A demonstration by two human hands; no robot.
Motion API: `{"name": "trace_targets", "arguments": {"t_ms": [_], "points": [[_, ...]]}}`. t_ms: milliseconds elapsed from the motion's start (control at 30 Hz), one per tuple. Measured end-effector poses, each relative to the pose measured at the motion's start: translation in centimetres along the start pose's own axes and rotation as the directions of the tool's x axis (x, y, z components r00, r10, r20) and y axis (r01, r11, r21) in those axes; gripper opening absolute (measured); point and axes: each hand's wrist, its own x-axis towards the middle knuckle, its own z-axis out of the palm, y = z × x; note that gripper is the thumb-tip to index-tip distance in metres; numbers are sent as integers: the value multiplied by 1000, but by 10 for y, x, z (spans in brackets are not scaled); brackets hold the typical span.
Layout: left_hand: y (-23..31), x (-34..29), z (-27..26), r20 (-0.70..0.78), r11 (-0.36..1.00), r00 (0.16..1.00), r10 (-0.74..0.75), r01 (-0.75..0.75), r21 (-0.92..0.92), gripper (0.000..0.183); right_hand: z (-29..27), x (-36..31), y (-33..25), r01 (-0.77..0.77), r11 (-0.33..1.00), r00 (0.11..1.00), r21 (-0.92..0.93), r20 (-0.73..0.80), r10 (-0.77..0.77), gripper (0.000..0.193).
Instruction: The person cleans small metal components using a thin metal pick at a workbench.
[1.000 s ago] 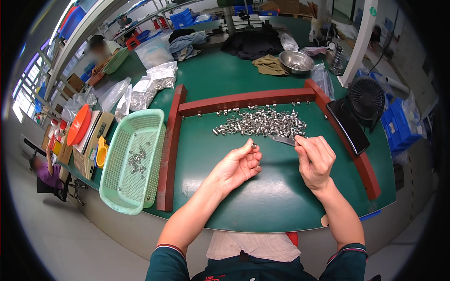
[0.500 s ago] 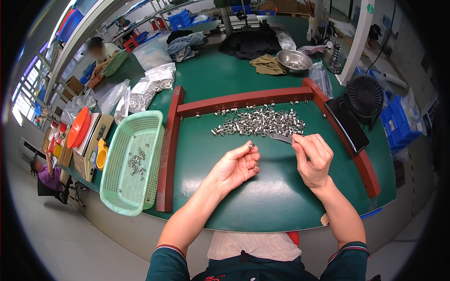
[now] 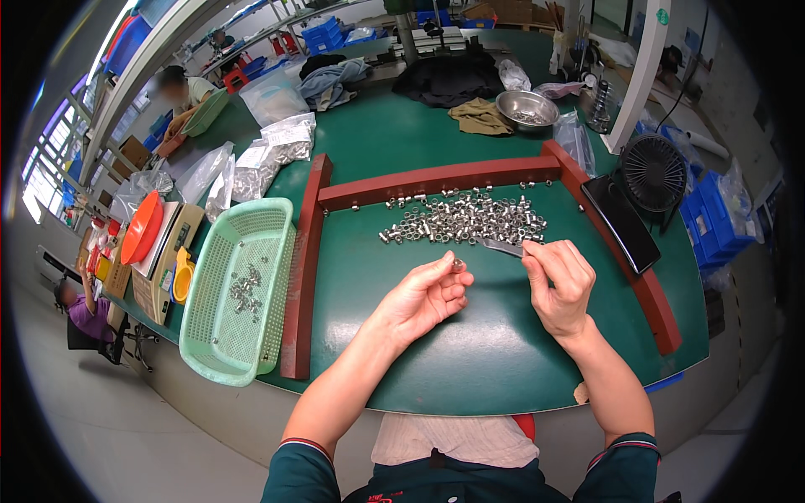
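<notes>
My left hand point(image 3: 426, 295) is palm up, its thumb and index finger pinched on a small shiny metal ring point(image 3: 458, 264); the other fingers are curled. Whether more rings lie under those fingers, I cannot tell. My right hand point(image 3: 560, 281) grips a thin grey tool with a blade-like end point(image 3: 501, 246), pointing left toward the ring but apart from it. Its handle is hidden in my fist. Just beyond both hands spreads a heap of small metal rings point(image 3: 470, 218) on the green tabletop point(image 3: 419, 369).
A red-brown frame point(image 3: 436, 178) bounds the heap on three sides. Left of it stands a green basket point(image 3: 197, 310) with several metal pieces. A phone-like black slab point(image 3: 620, 222) leans on the frame's right bar beside a black fan point(image 3: 652, 172). A metal bowl point(image 3: 549, 117) sits far back.
My left thumb and fingers have shifted slightly, turning the pinched ring and moving it a little right. A second metal piece that showed at the curled fingers is now out of sight.
</notes>
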Motion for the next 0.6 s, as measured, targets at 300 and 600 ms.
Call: {"name": "trace_targets", "arguments": {"t_ms": [300,600], "points": [[0,-1,10,-69,995,993,99,-97,38,22,-1,0,0,-9,1000,1000,-1,2,9,14],[-1,2,4,-74,993,991,113,-110,39,27,-1,0,0,-16,1000,1000,2,0,16,14]]}}
